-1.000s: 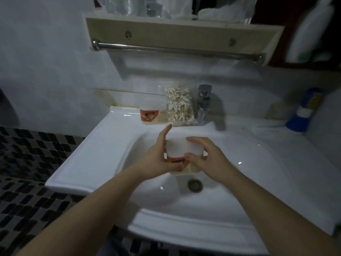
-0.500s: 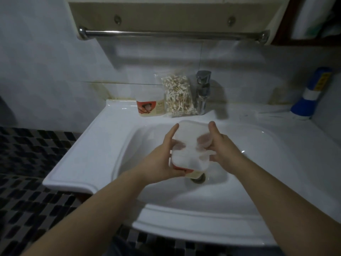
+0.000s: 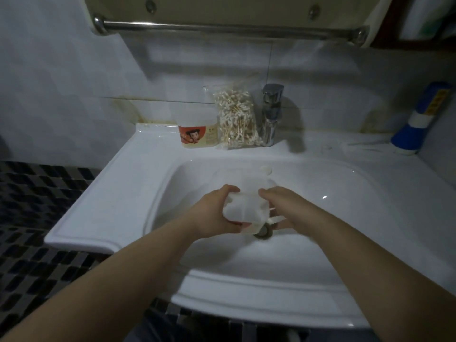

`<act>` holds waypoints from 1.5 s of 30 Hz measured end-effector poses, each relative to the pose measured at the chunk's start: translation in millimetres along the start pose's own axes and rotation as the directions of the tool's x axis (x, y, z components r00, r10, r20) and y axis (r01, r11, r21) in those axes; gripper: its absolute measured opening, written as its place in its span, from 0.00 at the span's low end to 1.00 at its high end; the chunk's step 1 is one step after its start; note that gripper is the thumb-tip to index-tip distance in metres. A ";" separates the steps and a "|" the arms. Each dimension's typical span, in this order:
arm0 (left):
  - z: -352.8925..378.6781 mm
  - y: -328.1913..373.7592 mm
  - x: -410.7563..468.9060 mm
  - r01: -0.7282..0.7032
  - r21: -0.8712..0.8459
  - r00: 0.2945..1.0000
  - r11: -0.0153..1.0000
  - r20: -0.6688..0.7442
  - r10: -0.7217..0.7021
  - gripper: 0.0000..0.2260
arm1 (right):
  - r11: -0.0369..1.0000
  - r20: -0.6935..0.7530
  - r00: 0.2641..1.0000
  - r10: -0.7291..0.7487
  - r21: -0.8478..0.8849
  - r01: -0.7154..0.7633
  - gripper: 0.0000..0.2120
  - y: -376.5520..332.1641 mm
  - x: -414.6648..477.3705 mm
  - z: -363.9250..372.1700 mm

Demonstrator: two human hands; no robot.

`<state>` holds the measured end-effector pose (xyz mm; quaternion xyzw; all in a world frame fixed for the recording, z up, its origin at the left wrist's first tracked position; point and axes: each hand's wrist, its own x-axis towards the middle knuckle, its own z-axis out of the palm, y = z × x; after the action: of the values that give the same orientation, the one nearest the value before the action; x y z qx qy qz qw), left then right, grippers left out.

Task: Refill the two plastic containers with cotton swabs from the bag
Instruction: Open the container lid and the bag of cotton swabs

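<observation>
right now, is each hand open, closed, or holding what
Left hand: grips the container.
Right hand: grips the same container from the other side; its fingertips are blurred.

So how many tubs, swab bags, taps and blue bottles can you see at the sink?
Tubs: 2, the held tub and the back tub
Swab bags: 1, the bag
Taps: 1, the tap
Blue bottles: 1, the bottle
Total: 5
</observation>
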<state>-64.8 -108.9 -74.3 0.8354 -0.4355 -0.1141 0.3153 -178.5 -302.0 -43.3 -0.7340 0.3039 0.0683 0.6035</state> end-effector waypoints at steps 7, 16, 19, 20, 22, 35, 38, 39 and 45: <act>8.7 -9.6 5.2 0.170 0.060 0.977 0.984 0.124 -0.176 0.52 | 0.994 0.111 0.990 0.092 -0.064 -0.086 0.14 11.9 8.7 0.2; -17.1 -3.0 -1.8 0.130 -0.041 0.981 0.991 0.147 -0.122 0.57 | 0.903 -0.287 0.906 -0.312 -0.387 0.188 0.28 -9.3 12.1 -9.6; -29.6 6.6 11.0 0.098 -0.124 0.993 0.988 -0.056 -0.105 0.44 | 0.856 -0.311 0.833 -0.457 -0.409 0.316 0.27 -31.2 17.9 -5.7; -33.8 8.6 16.6 0.078 -0.141 0.987 0.987 -0.129 -0.097 0.40 | 0.830 -0.308 0.805 -0.507 -0.426 0.359 0.27 -40.8 21.2 -2.6; -38.3 10.1 25.5 0.049 -0.172 0.966 0.984 -0.242 -0.091 0.34 | 0.757 -0.293 0.744 -0.601 -0.506 0.413 0.30 -59.4 28.0 4.8; -62.5 7.0 41.4 0.055 -0.244 0.892 0.968 -0.424 -0.157 0.31 | 0.773 -0.495 0.606 -0.623 -0.508 0.379 0.50 -130.1 91.3 51.2; -65.8 4.2 37.1 0.057 -0.245 0.880 0.968 -0.446 -0.164 0.29 | 0.793 -0.579 0.545 -0.607 -0.481 0.373 0.51 -131.6 92.8 53.3; -67.1 2.8 35.1 0.056 -0.247 0.877 0.967 -0.450 -0.165 0.29 | 0.793 -0.586 0.537 -0.607 -0.487 0.366 0.50 -130.6 92.4 52.6; -79.0 4.2 25.8 0.056 -0.392 0.873 0.918 -0.428 -0.236 0.26 | 0.757 -0.487 0.581 -0.652 -0.460 0.463 0.43 -112.1 70.9 40.2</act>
<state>-15.4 -97.5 -8.2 0.7951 -0.2521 -0.0131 0.5514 -51.4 -280.8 7.7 -0.8495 0.2226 -0.3302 0.3461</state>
